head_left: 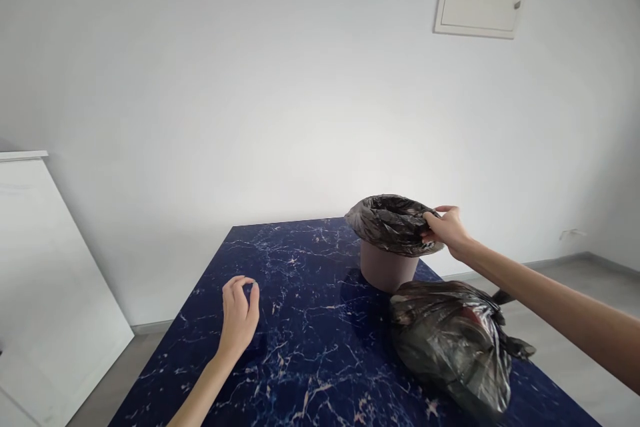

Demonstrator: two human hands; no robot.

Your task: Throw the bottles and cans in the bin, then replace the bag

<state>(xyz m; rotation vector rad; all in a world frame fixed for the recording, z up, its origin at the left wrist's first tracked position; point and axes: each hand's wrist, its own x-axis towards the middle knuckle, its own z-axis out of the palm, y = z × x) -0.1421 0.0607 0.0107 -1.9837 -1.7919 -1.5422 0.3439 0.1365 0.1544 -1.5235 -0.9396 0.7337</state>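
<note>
Two hands: right (447, 230) gripping bin liner (393, 223); left (239, 317) loosely curled, empty, over blue marble table (300, 347).

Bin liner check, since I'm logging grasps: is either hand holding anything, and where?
The right hand pinches the black liner at the bin's right rim. The left hand holds nothing.

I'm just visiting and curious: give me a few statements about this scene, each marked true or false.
1. The right hand touches the black liner on the bin. True.
2. The left hand holds a cup. False: it holds nothing.
3. A full black bag lies on the table near the bin. True.
4. The table is plain white. False: it is dark blue with pale veins.
</note>
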